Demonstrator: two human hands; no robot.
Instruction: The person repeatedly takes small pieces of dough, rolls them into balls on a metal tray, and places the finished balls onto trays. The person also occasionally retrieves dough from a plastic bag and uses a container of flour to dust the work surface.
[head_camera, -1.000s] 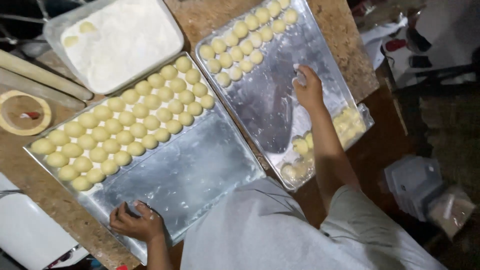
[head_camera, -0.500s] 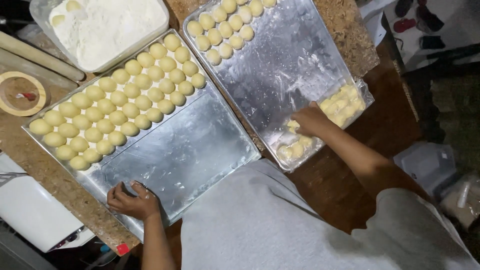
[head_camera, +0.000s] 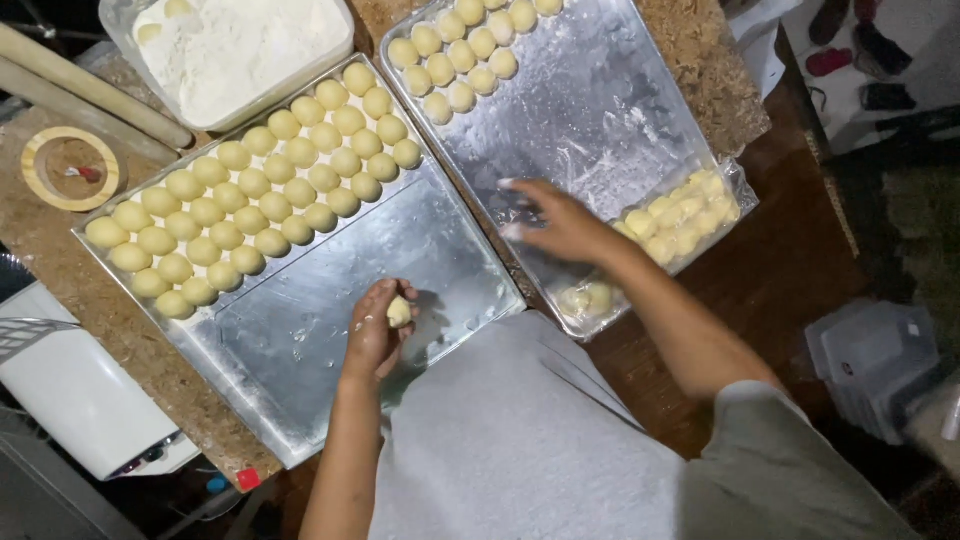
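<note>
the left hand hovers over the bare lower part of the left metal tray, its fingers closed around one pale dough ball. rows of dough balls fill that tray's upper half. the right hand lies over the right tray, fingers spread open and holding nothing, just beside a clear bag of dough pieces. a tub of flour stands on the surface behind.

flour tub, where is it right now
In the head view the flour tub sits at the top left, just beyond the far edge of the left tray of dough balls, with the rolling pins to its left.
</note>
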